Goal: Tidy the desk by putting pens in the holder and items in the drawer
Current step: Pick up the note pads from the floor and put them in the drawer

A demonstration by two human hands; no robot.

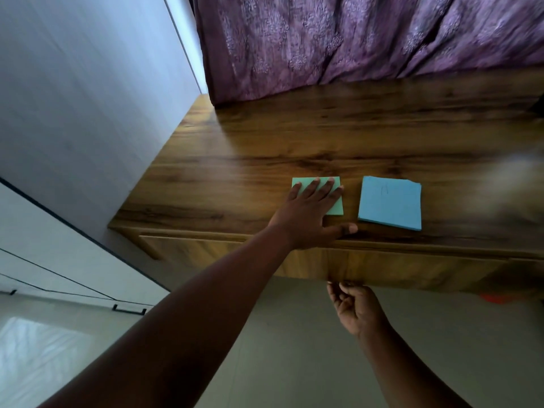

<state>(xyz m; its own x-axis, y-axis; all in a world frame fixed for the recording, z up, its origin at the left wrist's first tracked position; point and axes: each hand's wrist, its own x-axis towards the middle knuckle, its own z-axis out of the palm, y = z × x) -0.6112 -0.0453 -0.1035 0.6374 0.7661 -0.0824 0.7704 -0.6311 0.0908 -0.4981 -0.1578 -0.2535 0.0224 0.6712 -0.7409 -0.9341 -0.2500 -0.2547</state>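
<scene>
A green pad of sticky notes (pixel 335 205) lies near the front edge of the wooden desk (pixel 265 148). My left hand (pixel 312 214) rests flat on it, fingers spread, thumb out along the desk edge. A blue pad of sticky notes (pixel 390 202) lies just to its right, untouched. Below the desktop runs the drawer front (pixel 412 269). My right hand (pixel 354 307) is under its lower edge, fingers curled up against the bottom lip. No pens or holder are in view.
A purple curtain (pixel 353 39) hangs behind the desk. A white wall (pixel 88 98) stands to the left, with white cupboard doors and black handles (pixel 129 310) lower left. A blurred pale shape (pixel 512 189) sits at the desk's right. Something orange (pixel 494 298) lies on the floor at right.
</scene>
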